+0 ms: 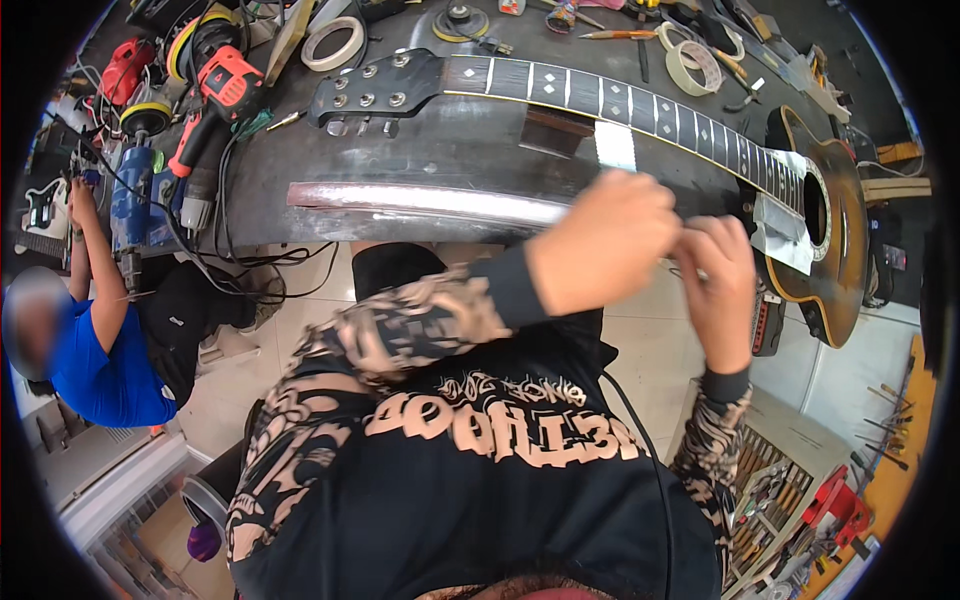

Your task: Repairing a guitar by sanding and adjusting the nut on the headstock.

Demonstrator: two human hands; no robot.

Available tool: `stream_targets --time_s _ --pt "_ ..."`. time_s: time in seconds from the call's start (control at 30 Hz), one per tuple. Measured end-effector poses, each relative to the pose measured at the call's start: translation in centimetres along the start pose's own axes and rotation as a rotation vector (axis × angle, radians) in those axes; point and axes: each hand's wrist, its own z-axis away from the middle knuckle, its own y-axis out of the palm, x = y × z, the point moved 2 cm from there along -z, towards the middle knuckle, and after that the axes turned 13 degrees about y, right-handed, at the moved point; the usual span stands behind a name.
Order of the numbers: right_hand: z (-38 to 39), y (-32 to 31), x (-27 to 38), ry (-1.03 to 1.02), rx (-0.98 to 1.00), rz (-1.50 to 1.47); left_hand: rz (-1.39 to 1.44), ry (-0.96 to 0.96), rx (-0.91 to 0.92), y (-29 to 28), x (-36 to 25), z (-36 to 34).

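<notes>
A guitar (848, 205) lies across the dark workbench (480, 140), its headstock (400, 85) to the left and its sunburst body to the right. Tape strips cover the fretboard (590, 92) between the frets, and white paper (780, 232) is taped beside the soundhole. My left hand (608, 240) and my right hand (716, 275) are close together in front of the neck, above the bench edge. Both have curled, pinching fingers, slightly blurred; whatever is between them is hidden. A long reddish bar (420, 200) lies left of my left hand. Beyond it are a white piece (615, 147) and a dark block (556, 134).
Power tools with cables, including a red-and-black one (228, 85) and a blue one (133, 195), crowd the left. Tape rolls (333, 44) and hand tools line the far side. A person in blue (110, 370) works at far left. A red vise (838, 508) stands lower right.
</notes>
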Motion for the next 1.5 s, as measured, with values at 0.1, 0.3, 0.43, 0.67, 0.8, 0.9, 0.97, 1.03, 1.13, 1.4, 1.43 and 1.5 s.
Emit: stream_targets --time_s 0.1,0.3,0.43,0.67,0.8,0.9,0.97,1.03,1.13,1.4,1.43,1.5 --pt "1.3 -1.4 -1.8 0.121 0.031 0.025 -0.041 -0.005 0.079 3.8 -0.6 -2.0" --pt "-4.5 6.6 8.3 -0.152 0.085 -0.177 -0.160 -0.129 0.041 -10.2 2.0 7.2" --pt "-8.8 15.6 19.2 -0.361 -0.088 -0.326 -0.237 -0.402 0.203 -21.7 3.4 14.8" --pt "-6.3 10.8 13.3 -0.302 -0.054 -0.245 -0.177 -0.313 0.157 -16.2 2.1 11.0" --pt "-1.5 2.9 2.1 -0.072 0.021 -0.042 -0.109 -0.028 0.020 -2.9 1.1 2.5" --pt "1.2 -1.2 -2.6 0.084 0.027 -0.095 -0.081 0.037 0.037 3.4 -0.4 -2.2" --pt "1.4 -1.1 -2.3 0.117 0.021 -0.114 -0.094 0.033 0.082 3.4 -0.7 -2.6" --pt "-0.1 0.6 0.0 0.039 0.019 -0.118 -0.114 0.005 0.110 0.4 0.7 -0.1" --pt "-4.5 6.7 7.3 -0.174 0.008 -0.209 -0.225 -0.054 0.050 -9.2 2.6 7.0" --pt "-10.7 15.9 23.4 -0.483 -0.087 -0.399 -0.357 -0.457 0.081 -25.5 1.0 19.5" --pt "-10.7 14.9 23.7 -0.399 -0.027 -0.584 -0.349 -0.466 0.019 -26.1 -0.1 19.9" --pt "-10.2 14.0 22.6 -0.226 0.084 -0.866 -0.344 -0.441 -0.070 -26.5 -2.5 19.9"
